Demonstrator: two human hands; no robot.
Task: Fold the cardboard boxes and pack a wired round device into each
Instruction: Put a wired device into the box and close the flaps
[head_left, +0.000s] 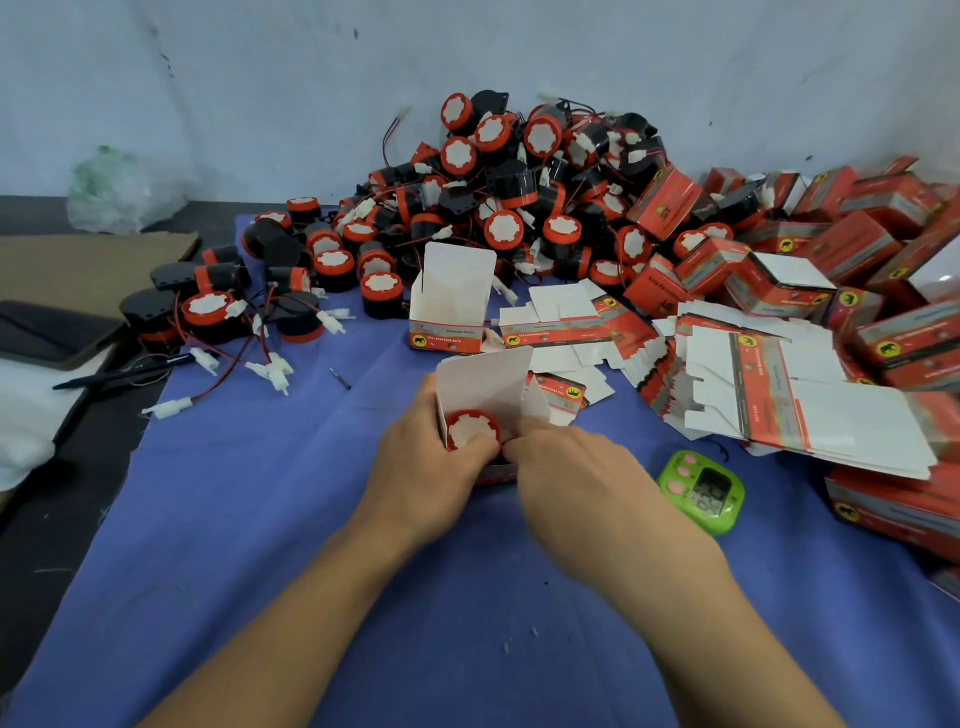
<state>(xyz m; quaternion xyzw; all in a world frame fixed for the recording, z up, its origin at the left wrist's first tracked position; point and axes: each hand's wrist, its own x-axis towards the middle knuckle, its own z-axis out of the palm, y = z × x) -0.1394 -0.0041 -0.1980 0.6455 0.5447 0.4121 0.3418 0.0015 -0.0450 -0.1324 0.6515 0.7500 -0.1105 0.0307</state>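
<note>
the device (471, 432) is a round thing with a red scalloped rim and a white cog-shaped face, its body sunk in the box (488, 400) so only that face shows. the face points up and toward the camera, so the long axis of the device runs down into the box, tilted a little toward six o'clock. the box sits at the centre of the blue cloth (322, 545); it is red outside and white inside, with its tall lid flap standing open at twelve o'clock and a small side flap raised at three o'clock. the left hand (431, 473) wraps the box from nine o'clock, fingers curled behind its wall and the thumb pressed on the white face. the right hand (566, 467) comes in from four o'clock with fingers bunched together at the box's near rim, just beside the device; what they pinch there i cannot tell. at twelve o'clock from the hands a second open box (453, 306) stands upright. beyond it, against the wall, lies a heap of devices (519, 176) with red and black wires and white plugs. flat box blanks (769, 384) spread at two o'clock, and closed boxes (831, 244) are piled behind them. a green timer (702, 491) lies at three o'clock, near the right wrist. a pen (119, 371) lies at ten o'clock, off the cloth's edge.
</note>
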